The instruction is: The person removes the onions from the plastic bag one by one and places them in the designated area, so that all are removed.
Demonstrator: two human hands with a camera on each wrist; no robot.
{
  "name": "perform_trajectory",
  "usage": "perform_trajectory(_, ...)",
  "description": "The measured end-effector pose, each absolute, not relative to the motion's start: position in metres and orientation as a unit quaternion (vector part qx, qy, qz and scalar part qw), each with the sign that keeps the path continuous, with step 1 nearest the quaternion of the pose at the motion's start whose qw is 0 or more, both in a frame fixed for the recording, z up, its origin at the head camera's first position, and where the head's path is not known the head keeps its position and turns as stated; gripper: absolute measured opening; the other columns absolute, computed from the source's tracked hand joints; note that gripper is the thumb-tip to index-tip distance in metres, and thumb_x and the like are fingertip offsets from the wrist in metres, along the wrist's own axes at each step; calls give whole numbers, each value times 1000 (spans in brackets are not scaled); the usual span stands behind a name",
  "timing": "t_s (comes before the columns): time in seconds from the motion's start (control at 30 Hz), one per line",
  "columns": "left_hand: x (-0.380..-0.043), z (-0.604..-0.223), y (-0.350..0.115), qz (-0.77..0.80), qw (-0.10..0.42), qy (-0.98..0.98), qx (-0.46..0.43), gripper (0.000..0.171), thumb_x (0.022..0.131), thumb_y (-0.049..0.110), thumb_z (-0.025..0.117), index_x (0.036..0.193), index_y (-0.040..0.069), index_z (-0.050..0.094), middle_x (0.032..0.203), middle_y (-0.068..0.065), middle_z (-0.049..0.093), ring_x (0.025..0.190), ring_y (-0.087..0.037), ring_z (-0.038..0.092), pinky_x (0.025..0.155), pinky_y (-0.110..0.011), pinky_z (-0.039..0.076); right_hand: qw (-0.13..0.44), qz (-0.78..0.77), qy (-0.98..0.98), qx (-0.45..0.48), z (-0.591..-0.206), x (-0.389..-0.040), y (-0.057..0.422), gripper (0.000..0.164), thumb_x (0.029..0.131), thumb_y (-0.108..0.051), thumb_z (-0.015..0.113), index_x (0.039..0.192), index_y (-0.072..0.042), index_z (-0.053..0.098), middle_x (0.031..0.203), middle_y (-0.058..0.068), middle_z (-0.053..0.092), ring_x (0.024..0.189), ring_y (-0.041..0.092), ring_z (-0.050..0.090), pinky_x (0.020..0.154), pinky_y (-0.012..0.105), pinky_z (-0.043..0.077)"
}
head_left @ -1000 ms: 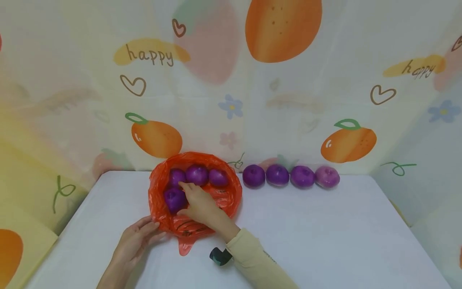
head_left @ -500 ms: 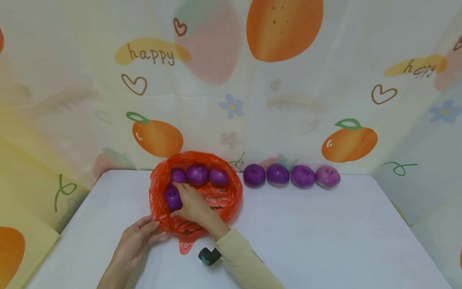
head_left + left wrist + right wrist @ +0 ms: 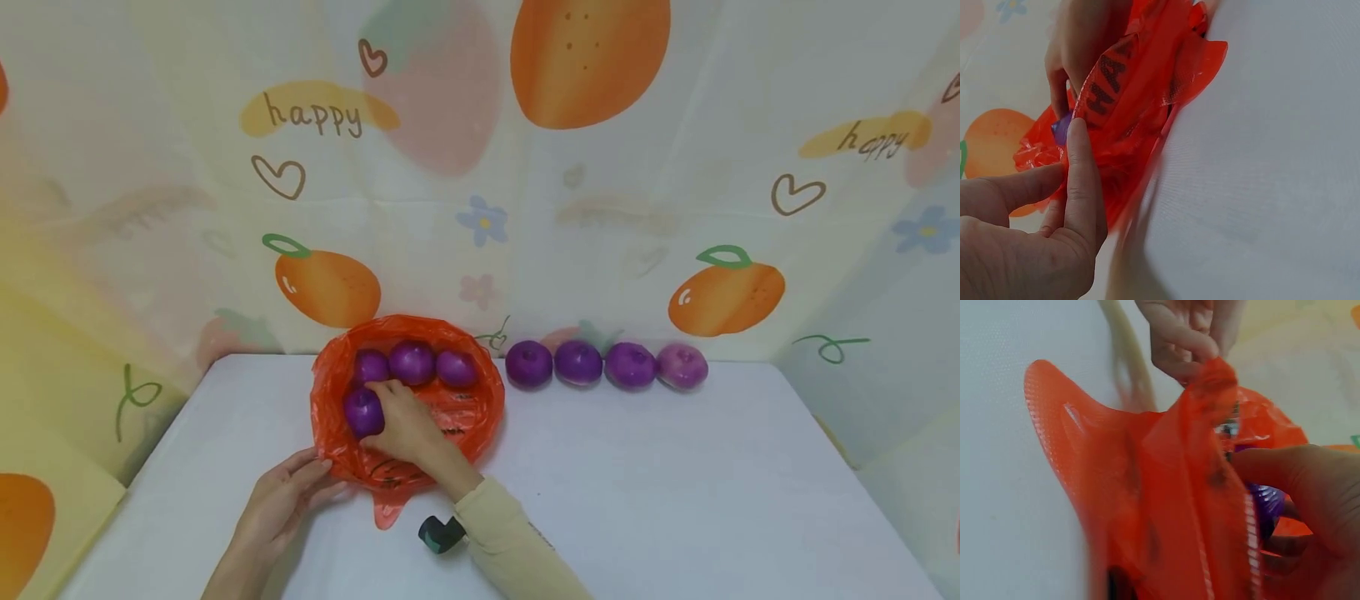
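Note:
An orange-red plastic bag [image 3: 327, 392] lies spread with its mouth up on the white table. Inside, three purple onions [image 3: 412, 363] sit in a row along the back. A fourth onion [image 3: 363, 414] stands at the bag's left side, and my right hand [image 3: 405, 427] reaches in and grips it with thumb and fingers around it. At the front left, my left hand [image 3: 279, 502] pinches the bag's rim between thumb and fingers. The left wrist view has the left hand [image 3: 1054, 219] at that edge. Bag plastic hides most of the held onion in the right wrist view.
Right of the bag, several purple onions [image 3: 577, 363] stand in a row at the table's back edge; the end one [image 3: 682, 367] is paler. A small black object [image 3: 439, 534] shows by the right wrist. A printed curtain [image 3: 585, 250] hangs behind the white table [image 3: 660, 492].
My right hand has shifted slightly left around the onion at the bag's left side, and the onion has moved little. The left hand keeps its place on the rim.

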State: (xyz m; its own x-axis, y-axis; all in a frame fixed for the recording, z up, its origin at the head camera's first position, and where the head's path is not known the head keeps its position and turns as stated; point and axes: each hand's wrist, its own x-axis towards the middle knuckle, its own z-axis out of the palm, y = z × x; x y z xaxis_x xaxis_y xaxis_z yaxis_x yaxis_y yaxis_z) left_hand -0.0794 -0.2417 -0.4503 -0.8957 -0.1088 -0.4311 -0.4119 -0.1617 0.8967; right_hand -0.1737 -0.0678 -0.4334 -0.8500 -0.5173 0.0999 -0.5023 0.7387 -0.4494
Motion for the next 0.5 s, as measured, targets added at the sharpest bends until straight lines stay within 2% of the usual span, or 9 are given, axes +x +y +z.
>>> perform_trajectory(0.1,-79,-450,-243,734,101,642,-199,53,103,14,51,149,-4,32,125,-4,62,97,-13,68,88,-33,56,0,-225,934,-276,-426,-171,-62,81,78,-38,83,145,-16,44,138,5,51,122,18,53,102,32,48)
perform_trajectory(0.33,-79,-449,-240,731,111,640,-211,57,103,19,52,150,-2,30,136,-10,54,97,-10,67,89,-33,56,-32,-209,928,-305,-409,-161,-42,82,78,-38,82,147,-19,41,140,4,48,125,18,50,101,33,49)
perform_trajectory(0.5,-80,-448,-240,748,113,620,-209,58,103,21,52,151,-2,29,132,-5,56,99,-10,67,91,-33,54,-37,-243,911,-331,-404,-151,-19,82,79,-36,83,147,-19,42,141,4,47,126,18,50,102,32,48)
